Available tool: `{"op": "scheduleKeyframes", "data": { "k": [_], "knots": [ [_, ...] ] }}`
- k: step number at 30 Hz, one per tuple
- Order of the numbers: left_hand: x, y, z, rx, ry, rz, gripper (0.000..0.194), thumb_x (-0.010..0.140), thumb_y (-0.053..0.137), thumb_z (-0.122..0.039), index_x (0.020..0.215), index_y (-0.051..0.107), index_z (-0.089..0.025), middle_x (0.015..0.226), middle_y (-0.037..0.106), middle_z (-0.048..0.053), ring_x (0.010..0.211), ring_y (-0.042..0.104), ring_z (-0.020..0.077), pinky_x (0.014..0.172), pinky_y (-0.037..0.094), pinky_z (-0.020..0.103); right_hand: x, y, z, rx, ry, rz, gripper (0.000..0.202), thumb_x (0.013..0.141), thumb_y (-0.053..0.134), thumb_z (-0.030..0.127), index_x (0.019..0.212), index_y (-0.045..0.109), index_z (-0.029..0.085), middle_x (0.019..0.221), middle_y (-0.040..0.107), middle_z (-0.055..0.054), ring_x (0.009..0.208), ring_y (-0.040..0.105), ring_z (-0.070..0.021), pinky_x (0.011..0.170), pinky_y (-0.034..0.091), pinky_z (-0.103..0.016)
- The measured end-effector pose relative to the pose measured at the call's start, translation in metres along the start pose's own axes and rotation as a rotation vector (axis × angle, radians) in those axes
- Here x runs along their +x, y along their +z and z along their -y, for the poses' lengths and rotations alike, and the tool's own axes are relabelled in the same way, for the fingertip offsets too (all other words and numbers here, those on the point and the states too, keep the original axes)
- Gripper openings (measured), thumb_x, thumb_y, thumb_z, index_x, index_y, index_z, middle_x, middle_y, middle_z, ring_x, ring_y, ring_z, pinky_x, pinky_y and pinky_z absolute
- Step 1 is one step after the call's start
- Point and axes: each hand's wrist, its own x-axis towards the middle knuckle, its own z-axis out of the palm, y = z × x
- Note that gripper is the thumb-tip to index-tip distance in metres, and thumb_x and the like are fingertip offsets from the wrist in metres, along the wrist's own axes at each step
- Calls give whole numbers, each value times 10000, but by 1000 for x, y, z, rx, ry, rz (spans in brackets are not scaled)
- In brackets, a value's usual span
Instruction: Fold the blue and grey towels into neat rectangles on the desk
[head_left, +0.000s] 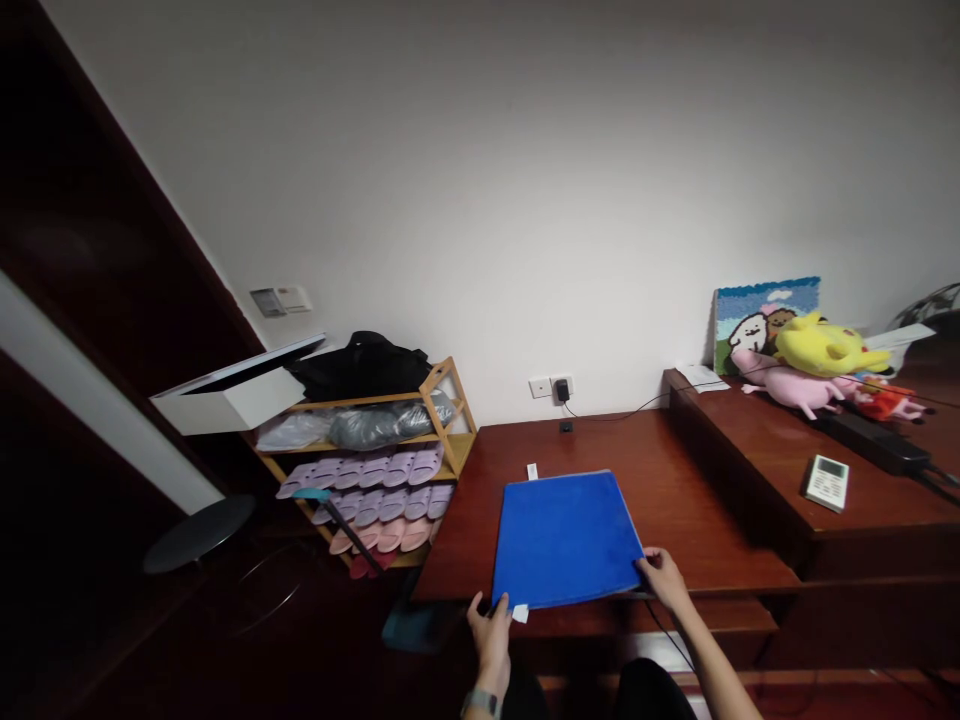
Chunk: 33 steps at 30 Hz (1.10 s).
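A flat, square piece of blue fabric (570, 540) with a pale edge lies over the front of the brown wooden desk (480, 500). White tags stick out at its back left and front left corners. My left hand (490, 636) pinches its near left corner beside the front tag, and a watch band shows on that wrist. At the near right corner, my right hand (664, 580) grips the edge between thumb and fingers. The fabric's underside is hidden.
Left of the desk stands a wooden shoe rack (450, 440) with slippers, a black bag (364, 365) and a white box (232, 400). Plush toys (821, 345) and a white remote (828, 483) lie on the raised right section. A black plug (562, 390) with a cable sits in the wall.
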Motion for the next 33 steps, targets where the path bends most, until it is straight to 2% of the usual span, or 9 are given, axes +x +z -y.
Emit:
{"op": "scheduleKeyframes", "data": {
  "k": [3, 5, 8, 10, 16, 23, 26, 29, 33],
  "knots": [
    [-9, 2, -2, -140, -100, 14, 498, 858, 666, -276, 1303, 443, -260, 1137, 687, 88, 1074, 734, 226, 903, 599, 342, 2, -5, 1, 15, -12, -16, 419, 702, 534, 406, 1066, 636, 225, 1111, 762, -71, 987, 728, -244, 860, 536, -327],
    [-12, 0, -4, -199, -181, 40, 364, 816, 700, -270, 1150, 558, -248, 1047, 716, 71, 1055, 739, 241, 914, 596, 349, 3, -9, 2, 19, -22, -7, 432, 703, 509, 390, 1090, 623, 235, 1129, 758, -60, 992, 728, -235, 864, 533, -319],
    [-14, -4, -7, -197, -253, 98, 176, 752, 737, -282, 890, 643, -227, 870, 729, 66, 961, 759, 274, 891, 603, 371, 3, -13, 5, 13, -32, 21, 384, 709, 500, 383, 1042, 641, 256, 1046, 774, -29, 935, 735, -232, 847, 533, -318],
    [-15, -7, -10, -203, -276, 139, 138, 735, 743, -287, 830, 662, -227, 814, 723, 58, 916, 764, 272, 880, 605, 373, 2, -16, 8, 6, -41, 44, 325, 724, 497, 392, 971, 665, 266, 965, 782, -10, 876, 738, -236, 831, 533, -326],
    [-25, -11, -22, -221, -193, 268, 239, 722, 768, -339, 921, 696, -228, 970, 751, 41, 893, 757, 211, 854, 582, 310, -5, -21, 21, 5, -106, 80, 292, 774, 489, 418, 864, 721, 266, 980, 793, -13, 964, 735, -251, 848, 520, -321],
    [-41, 7, -37, -274, -133, 396, 364, 710, 794, -425, 969, 629, -230, 951, 741, 56, 833, 752, 219, 739, 582, 305, -12, -24, 35, -7, -152, 106, 305, 775, 492, 376, 906, 746, 269, 943, 795, 0, 928, 743, -246, 858, 533, -323],
    [-42, 10, -34, -273, -159, 364, 328, 713, 768, -425, 921, 606, -231, 851, 724, 37, 738, 740, 213, 678, 577, 311, -12, -26, 35, -19, -134, 99, 316, 755, 513, 350, 937, 759, 266, 983, 799, -6, 979, 741, -246, 891, 536, -325],
    [-40, 5, -26, -294, -223, 284, 272, 707, 758, -387, 855, 585, -238, 776, 708, 21, 674, 727, 204, 670, 577, 318, -10, -25, 31, -23, -94, 82, 329, 736, 544, 346, 966, 763, 260, 1059, 794, -22, 1067, 724, -253, 944, 527, -332],
    [-38, -6, -17, -329, -301, 245, 286, 686, 808, -342, 866, 607, -246, 858, 750, 39, 805, 766, 237, 791, 595, 346, -9, -17, 26, 8, -29, 45, 465, 757, 544, 398, 1145, 724, 214, 1174, 766, -74, 1145, 698, -267, 998, 515, -358]
  ]
}}
